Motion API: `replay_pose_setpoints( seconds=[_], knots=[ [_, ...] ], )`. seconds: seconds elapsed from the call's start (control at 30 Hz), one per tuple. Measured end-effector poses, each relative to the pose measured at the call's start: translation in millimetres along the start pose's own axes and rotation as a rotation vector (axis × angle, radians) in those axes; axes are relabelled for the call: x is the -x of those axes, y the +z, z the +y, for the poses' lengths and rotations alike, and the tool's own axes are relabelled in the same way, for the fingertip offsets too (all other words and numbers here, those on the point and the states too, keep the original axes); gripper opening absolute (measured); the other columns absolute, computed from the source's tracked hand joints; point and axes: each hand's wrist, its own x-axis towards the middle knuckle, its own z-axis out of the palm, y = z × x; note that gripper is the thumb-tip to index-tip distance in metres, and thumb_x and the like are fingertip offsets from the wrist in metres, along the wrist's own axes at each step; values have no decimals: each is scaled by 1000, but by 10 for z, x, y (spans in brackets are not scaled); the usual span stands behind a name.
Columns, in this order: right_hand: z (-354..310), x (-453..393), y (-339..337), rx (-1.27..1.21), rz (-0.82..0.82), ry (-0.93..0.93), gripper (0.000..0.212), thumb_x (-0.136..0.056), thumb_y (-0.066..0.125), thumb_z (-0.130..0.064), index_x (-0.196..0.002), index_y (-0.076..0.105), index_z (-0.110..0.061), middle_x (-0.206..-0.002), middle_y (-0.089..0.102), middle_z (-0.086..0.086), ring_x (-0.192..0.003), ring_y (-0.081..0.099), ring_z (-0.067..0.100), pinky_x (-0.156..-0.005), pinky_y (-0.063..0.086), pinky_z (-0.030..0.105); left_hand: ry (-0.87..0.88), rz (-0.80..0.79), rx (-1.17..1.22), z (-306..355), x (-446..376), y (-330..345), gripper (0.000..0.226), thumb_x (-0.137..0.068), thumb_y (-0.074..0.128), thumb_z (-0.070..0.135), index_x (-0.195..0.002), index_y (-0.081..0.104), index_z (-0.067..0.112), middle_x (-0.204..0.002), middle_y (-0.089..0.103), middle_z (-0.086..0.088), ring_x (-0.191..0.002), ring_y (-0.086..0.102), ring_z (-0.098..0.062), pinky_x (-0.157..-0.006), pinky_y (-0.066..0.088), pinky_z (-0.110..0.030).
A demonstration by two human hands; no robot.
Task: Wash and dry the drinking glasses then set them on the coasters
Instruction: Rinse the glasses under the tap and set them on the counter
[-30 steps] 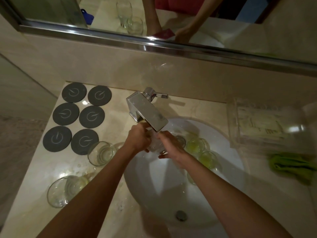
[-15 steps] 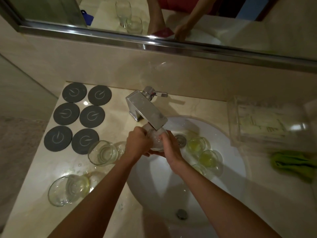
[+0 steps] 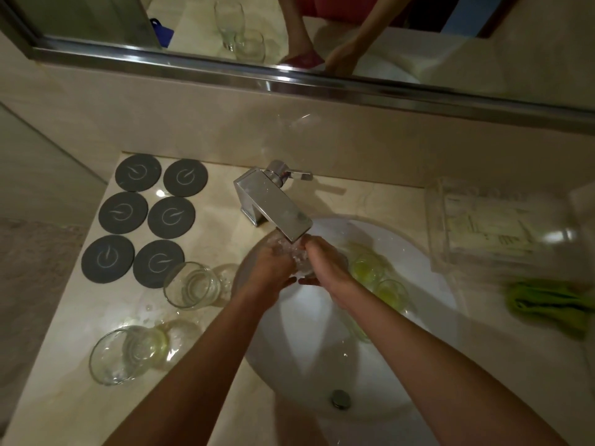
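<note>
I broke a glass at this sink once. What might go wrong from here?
1. The wet glass, gripped by the left hand and right hand, sits just under the metal tap; lifting it could knock the rim.
2. If it slips, it may strike the glasses in the basin.
3. Two glasses lie on the wet counter and might roll.

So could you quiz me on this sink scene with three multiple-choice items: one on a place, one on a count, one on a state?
1. Where is the green cloth?
A. on the counter right of the basin
B. in the basin
C. on the coasters

2. How many dark coasters lie on the counter?
A. four
B. six
C. eight

3. What do the coasters hold?
A. one glass each
B. two glasses
C. nothing

Answers: 1 A, it lies past the basin's right rim; 2 B, three rows of two; 3 C, the two counter glasses stand beside them.
</note>
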Motion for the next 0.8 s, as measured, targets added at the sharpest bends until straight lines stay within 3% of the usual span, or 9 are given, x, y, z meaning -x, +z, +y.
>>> replay_pose_setpoints(
  seconds=[0.07, 0.13, 0.23, 0.37, 0.47, 0.57, 0.63, 0.7, 0.8],
  knots=[
    [-53, 2, -51, 71, -63, 33, 29, -97, 49, -37, -110, 65, -16, -96, 68, 3, -81, 69, 19, -74, 63, 39, 57, 11, -235, 61, -68, -71, 26, -84, 64, -1, -93, 65, 23, -89, 74, -6, -83, 73, -25, -76, 62, -41],
    [-84, -24, -144, 143, -172, 136, 32, -94, 51, -43, -106, 64, -16, -97, 69, 12, -82, 69, 29, -73, 64, 41, 214, 62, -636, 165, -146, -205, 14, -85, 61, -1, -90, 67, 12, -80, 71, -10, -65, 70, -29, -64, 61, -41],
    [-86, -69, -232, 136, -341, 272, 57, -79, 57, -53, -118, 61, -12, -110, 70, 21, -83, 72, 35, -72, 62, 41, 364, -74, -842, 312, -177, -299, 11, -90, 60, -5, -98, 61, 2, -74, 61, 0, -41, 60, -20, -44, 56, -38],
    [-17, -74, -249, 106, -395, 244, 43, -89, 57, -58, -108, 68, -21, -104, 72, 13, -87, 66, 31, -82, 57, 41, 332, -119, -855, 279, -178, -270, 21, -86, 55, -12, -104, 61, -3, -89, 64, -11, -49, 64, -21, -42, 55, -32],
    [122, -77, -173, 17, -340, 193, 45, -87, 60, -63, -108, 71, -25, -104, 75, 8, -90, 68, 23, -81, 57, 37, 303, -30, -867, 246, -113, -236, 20, -73, 52, -15, -83, 68, -6, -77, 71, -20, -55, 69, -27, -52, 59, -38],
    [263, -60, 5, -278, -165, 153, 24, -89, 67, -48, -98, 73, -28, -104, 75, 7, -101, 70, 26, -90, 59, 45, 262, 66, -708, 137, -15, -158, 27, -70, 46, -12, -65, 66, 6, -57, 67, -11, -43, 66, -20, -49, 59, -37],
    [329, -40, 101, -470, -61, 89, 15, -87, 71, -39, -97, 74, -29, -98, 76, 5, -92, 72, 22, -81, 60, 41, 233, 147, -606, 65, 50, -98, 27, -70, 46, -4, -66, 69, 11, -48, 65, -5, -41, 66, -17, -51, 60, -39],
    [372, 4, 193, -602, 15, 30, 27, -87, 73, -30, -112, 68, -23, -93, 76, 3, -78, 73, 16, -65, 57, 34, 214, 205, -547, 42, 113, -49, 22, -73, 51, 4, -66, 69, 13, -48, 66, -2, -45, 68, -16, -55, 61, -40],
    [383, 58, 302, -657, 156, -53, 25, -91, 68, -21, -116, 64, -26, -92, 75, -2, -72, 72, 9, -62, 57, 32, 191, 284, -434, 67, 188, 55, 21, -81, 59, 4, -64, 69, 9, -51, 68, -4, -47, 68, -15, -53, 59, -30]
  ],
)
